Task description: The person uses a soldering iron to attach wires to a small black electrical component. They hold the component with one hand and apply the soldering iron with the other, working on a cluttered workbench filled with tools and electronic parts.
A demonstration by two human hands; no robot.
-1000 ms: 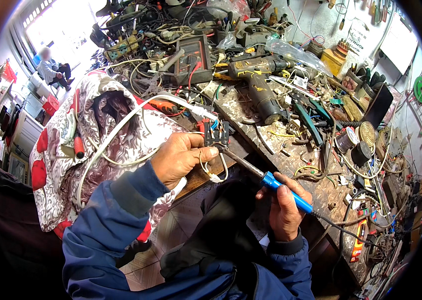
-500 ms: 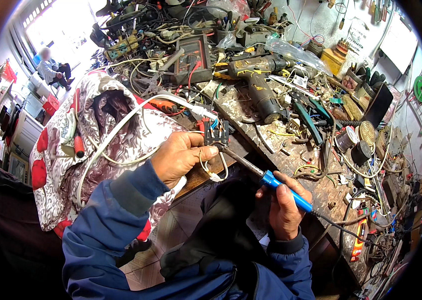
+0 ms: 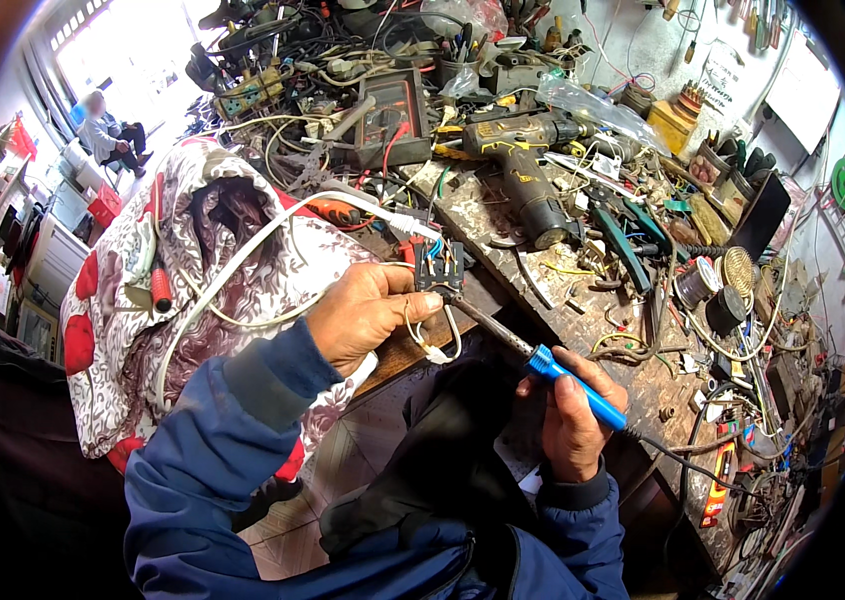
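A person's two hands work at the edge of a crowded workbench, seen from above. The left hand (image 3: 368, 315), near the centre of the frame, is closed around a small black electrical component (image 3: 440, 270), pinching it between thumb and fingers just above the bench edge. Short white and yellow wires (image 3: 433, 340) loop down from the part below the thumb. The right hand (image 3: 573, 425), lower and to the right, is wrapped in a pencil-like grip around the blue handle of a soldering iron (image 3: 583, 390). Its dark metal shaft runs up and left so that the tip meets, or nearly meets, the underside of the component; the exact contact point is too small to tell.

To do this joint well, the part should be kept still, the tip laid flat against the terminal, and the fingers held clear of the hot shaft and loose wires.

The component looks boxy and black, with red and blue leads at its top. A white cable (image 3: 243, 260) arcs over a floral cloth (image 3: 113, 330) on the left. Behind, a cordless drill (image 3: 523, 170) and a multimeter (image 3: 398, 105) lie among tangled tools.
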